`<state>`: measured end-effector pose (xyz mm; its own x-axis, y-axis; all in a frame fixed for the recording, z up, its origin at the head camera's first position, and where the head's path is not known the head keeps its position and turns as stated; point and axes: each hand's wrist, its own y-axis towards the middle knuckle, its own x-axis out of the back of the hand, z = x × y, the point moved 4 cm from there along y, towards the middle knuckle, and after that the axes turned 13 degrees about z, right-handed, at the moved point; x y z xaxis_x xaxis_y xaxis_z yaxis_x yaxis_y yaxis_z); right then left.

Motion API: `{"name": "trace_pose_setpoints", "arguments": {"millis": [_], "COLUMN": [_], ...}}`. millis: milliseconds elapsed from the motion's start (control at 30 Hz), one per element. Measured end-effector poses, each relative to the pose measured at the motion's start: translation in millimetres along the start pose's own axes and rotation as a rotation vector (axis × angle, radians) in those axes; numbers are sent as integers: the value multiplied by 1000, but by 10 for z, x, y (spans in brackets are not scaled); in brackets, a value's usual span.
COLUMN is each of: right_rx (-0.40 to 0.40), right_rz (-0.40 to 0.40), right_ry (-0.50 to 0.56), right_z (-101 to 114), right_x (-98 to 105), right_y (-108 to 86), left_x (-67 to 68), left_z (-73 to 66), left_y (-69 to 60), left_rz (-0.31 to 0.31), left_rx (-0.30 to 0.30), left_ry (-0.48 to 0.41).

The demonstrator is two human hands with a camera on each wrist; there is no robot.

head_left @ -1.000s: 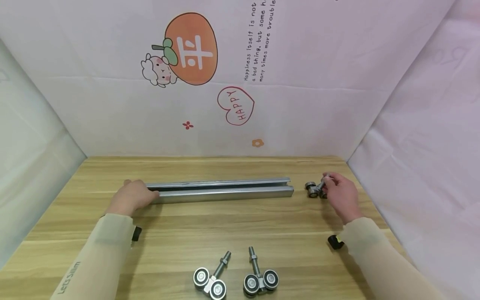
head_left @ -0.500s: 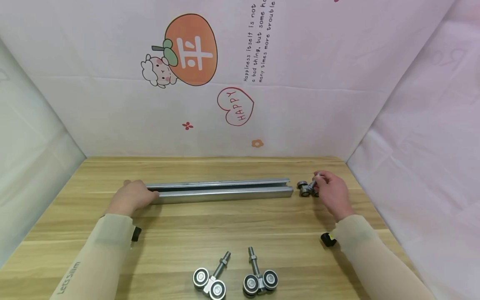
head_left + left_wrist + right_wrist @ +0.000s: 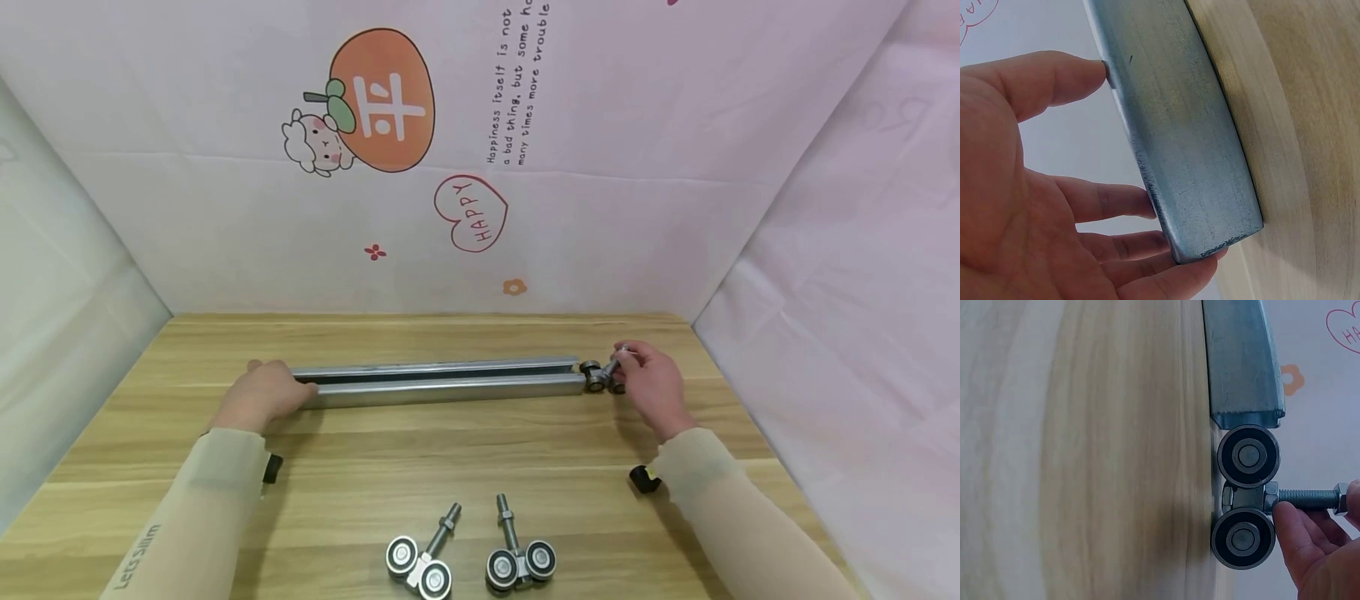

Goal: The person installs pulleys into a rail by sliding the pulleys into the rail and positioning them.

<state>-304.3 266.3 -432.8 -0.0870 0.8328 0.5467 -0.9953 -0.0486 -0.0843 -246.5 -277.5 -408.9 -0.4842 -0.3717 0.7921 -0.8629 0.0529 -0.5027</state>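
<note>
A silver metal track (image 3: 450, 390) with a slot along its top lies on the table. At its left end, my left hand (image 3: 262, 393) grips the track; in the left wrist view the thumb and fingers (image 3: 1116, 201) touch its edge and end. My right hand (image 3: 654, 385) pinches the threaded bolt (image 3: 1310, 499) of a roller trolley (image 3: 596, 377), bolt pointing up. The trolley's leading wheel (image 3: 1249, 455) is at the open right end of the track, very close to or touching it. The far-side wheels are partly hidden.
Two more roller trolleys lie near the table's front: one left trolley (image 3: 420, 567) and one right trolley (image 3: 521, 565), bolts pointing away from me. A printed white cloth (image 3: 600, 242) rises behind the wooden table (image 3: 450, 458), with cloth at both sides too.
My right hand has slid the roller trolley leftward over the table, from a gap beyond the track up to its right end. The left hand and the track stay put.
</note>
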Motion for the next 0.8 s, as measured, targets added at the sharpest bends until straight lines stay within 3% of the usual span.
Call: {"name": "trace_pose_setpoints", "arguments": {"millis": [233,800], "right_rx": [37,25], "right_rz": [-1,49], "right_ry": [13,8], "right_z": [68,160], "right_x": [-71,-231], "right_y": [4,37], "left_x": [-5,-16], "left_z": [9,18], "left_y": [12,27], "left_rz": [-5,5], "left_rx": [-5,-6], "left_ry": [9,11]}}
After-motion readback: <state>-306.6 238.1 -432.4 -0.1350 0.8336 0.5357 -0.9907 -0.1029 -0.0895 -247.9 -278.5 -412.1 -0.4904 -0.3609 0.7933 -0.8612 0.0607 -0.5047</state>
